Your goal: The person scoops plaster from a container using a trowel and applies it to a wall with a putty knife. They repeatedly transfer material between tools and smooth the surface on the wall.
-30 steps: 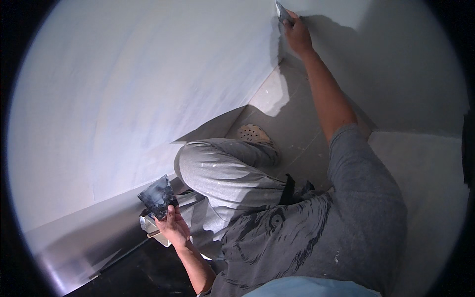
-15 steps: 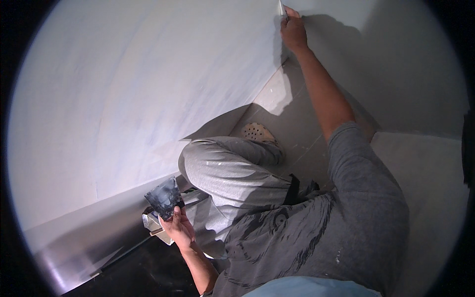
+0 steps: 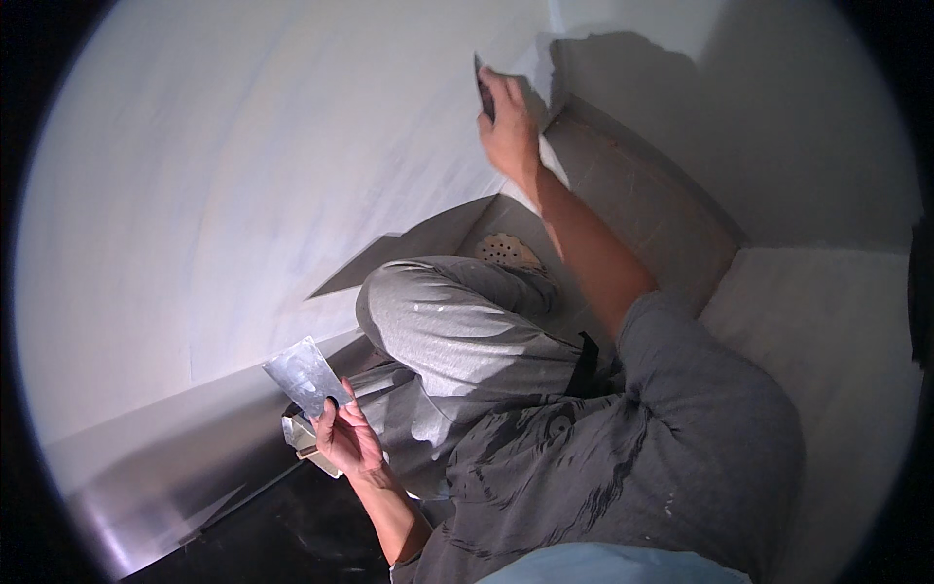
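Note:
My left hand grips a wide putty knife low on the left, its flat grey metal blade tilted up and smeared in places. The thumb lies across the blade's lower end, and the handle is hidden in the palm. Further up, my right hand is closed around a second putty knife. That one shows nearly edge-on as a thin dark blade, close to the pale wall. Whether its edge touches the wall I cannot tell.
A small open container with a brownish stick-like part sits under my left hand. Beside it runs a shiny metal strip along the wall's foot. My bent knee and perforated shoe are near the wall. A second wall meets it at the corner.
My right hand has come away from the corner, moving left and nearer to me with its putty knife. The left hand has turned its blade, which now catches the light.

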